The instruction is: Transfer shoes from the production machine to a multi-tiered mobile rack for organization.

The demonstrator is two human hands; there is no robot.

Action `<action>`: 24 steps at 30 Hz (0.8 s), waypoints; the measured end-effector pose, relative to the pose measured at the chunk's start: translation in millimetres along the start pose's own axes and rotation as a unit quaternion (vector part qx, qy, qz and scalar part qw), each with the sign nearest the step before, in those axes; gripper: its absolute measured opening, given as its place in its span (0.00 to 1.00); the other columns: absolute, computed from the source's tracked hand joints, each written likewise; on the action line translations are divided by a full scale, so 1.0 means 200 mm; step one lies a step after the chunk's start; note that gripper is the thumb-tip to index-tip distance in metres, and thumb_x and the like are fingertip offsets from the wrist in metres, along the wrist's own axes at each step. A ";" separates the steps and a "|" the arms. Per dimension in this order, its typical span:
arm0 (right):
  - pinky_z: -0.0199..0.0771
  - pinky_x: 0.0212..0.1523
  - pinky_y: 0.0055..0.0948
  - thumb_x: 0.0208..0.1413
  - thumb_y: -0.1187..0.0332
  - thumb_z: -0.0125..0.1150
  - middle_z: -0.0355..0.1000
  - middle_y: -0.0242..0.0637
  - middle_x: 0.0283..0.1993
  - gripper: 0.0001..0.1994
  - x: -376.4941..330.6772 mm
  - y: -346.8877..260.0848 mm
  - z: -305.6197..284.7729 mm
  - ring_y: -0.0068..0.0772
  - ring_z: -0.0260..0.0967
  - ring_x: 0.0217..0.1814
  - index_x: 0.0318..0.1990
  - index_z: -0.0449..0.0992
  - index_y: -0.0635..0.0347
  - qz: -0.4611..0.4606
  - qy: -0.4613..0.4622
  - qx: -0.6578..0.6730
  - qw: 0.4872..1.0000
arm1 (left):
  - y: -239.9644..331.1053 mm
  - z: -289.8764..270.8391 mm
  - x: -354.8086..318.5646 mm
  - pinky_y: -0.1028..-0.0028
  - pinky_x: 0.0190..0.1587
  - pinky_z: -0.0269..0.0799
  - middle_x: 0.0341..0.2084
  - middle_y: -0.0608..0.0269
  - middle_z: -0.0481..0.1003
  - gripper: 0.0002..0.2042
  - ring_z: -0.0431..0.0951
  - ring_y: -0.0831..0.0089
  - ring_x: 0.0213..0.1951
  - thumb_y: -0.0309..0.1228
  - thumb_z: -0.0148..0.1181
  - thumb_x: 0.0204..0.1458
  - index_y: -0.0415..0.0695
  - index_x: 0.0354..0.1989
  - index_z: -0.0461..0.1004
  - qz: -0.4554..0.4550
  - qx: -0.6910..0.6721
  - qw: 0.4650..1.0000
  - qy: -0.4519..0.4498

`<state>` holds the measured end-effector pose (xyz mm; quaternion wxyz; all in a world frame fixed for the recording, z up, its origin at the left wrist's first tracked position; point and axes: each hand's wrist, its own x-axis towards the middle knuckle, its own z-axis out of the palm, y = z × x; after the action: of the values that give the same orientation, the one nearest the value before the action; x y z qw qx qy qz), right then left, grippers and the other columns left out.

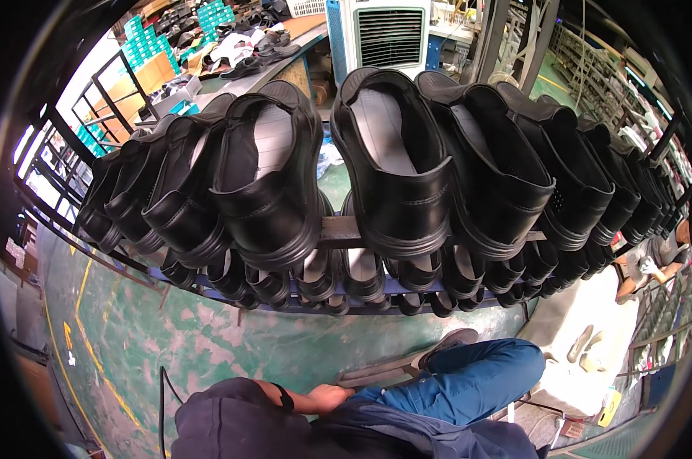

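My left hand (331, 398) rests low against my lap, beside the bent leg in blue trousers (468, 379). A black band (286, 398) is around that forearm. Its fingers are too small and tucked to make out, and nothing held shows. My right hand is out of sight. In front of me, apart from the hand, a long rack carries black slip-on shoes (407, 199) with pale insoles, heels toward me. A gap separates the middle shoe from a black shoe (266, 206) on its left. Smaller-looking shoes (361, 275) line a lower tier.
Behind the rack stand a white air cooler (392, 38) and a bench with piled shoes (262, 61). Teal boxes (139, 42) are stacked at the far left. At the right, another person's arm (629, 287) is near a pale table (591, 329). The floor (170, 329) is worn green.
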<state>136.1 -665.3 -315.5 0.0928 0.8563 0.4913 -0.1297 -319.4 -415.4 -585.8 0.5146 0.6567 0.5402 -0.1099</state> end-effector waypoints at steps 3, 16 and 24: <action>0.69 0.51 0.49 0.61 0.54 0.55 0.75 0.52 0.48 0.19 0.10 0.05 0.09 0.56 0.71 0.50 0.47 0.80 0.59 -0.021 -0.021 -0.006 1.000 | 0.02 -0.02 -0.02 0.54 0.48 0.72 0.45 0.49 0.78 0.18 0.76 0.48 0.50 0.38 0.53 0.55 0.49 0.54 0.69 0.000 0.025 1.000 0.000; 0.69 0.51 0.50 0.61 0.54 0.54 0.76 0.52 0.47 0.19 0.18 0.03 0.45 0.56 0.71 0.49 0.46 0.80 0.59 0.060 -0.151 0.030 0.986 | -0.17 0.14 -0.03 0.54 0.54 0.69 0.52 0.46 0.73 0.27 0.73 0.47 0.54 0.59 0.40 0.63 0.52 0.58 0.68 -0.065 -0.017 0.997 -0.046; 0.68 0.51 0.50 0.61 0.54 0.54 0.76 0.51 0.47 0.19 -0.45 0.52 -0.17 0.56 0.71 0.49 0.46 0.80 0.59 0.075 -0.297 -0.058 0.950 | -0.03 0.03 -0.56 0.58 0.57 0.69 0.36 0.48 0.78 0.12 0.79 0.55 0.43 0.35 0.56 0.55 0.43 0.43 0.77 0.029 -0.109 0.987 -0.111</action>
<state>187.5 -781.9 -251.1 0.2936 0.8064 0.3830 -0.3418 -365.3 -487.1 -512.7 0.6429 0.5958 0.4694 -0.1071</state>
